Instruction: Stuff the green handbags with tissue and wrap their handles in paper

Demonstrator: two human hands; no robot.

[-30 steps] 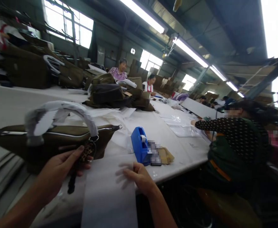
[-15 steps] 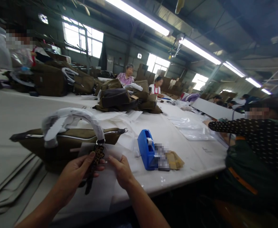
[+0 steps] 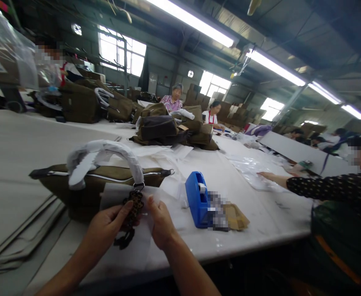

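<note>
A dark olive handbag [image 3: 91,181] stands on the table, its handle [image 3: 134,162] wrapped in white material. A leopard-patterned, flower-shaped bag charm [image 3: 136,205] hangs from a metal ring at the handle's base. My left hand [image 3: 112,220] is closed on the charm, thumb on its front. Dark dangling pieces [image 3: 125,239] show below the fingers. My right hand [image 3: 163,224] is just right of the charm, thumb raised and apart from the fingers, with nothing visible in it. A thin translucent white sheet [image 3: 140,250] lies behind and under the charm and hands.
A blue tape dispenser [image 3: 195,201] stands right of my hands, beside brown paper pieces [image 3: 237,216]. Stacked olive bags [image 3: 158,127] lie farther back. At right, a co-worker's hand [image 3: 271,177] is over clear plastic bags [image 3: 251,168]. Dark straps [image 3: 23,238] lie at left.
The view has turned slightly left. My right thumb has lifted and the hand has opened a little, while my left hand keeps the charm. The co-worker's arm has reached across the plastic bags.
</note>
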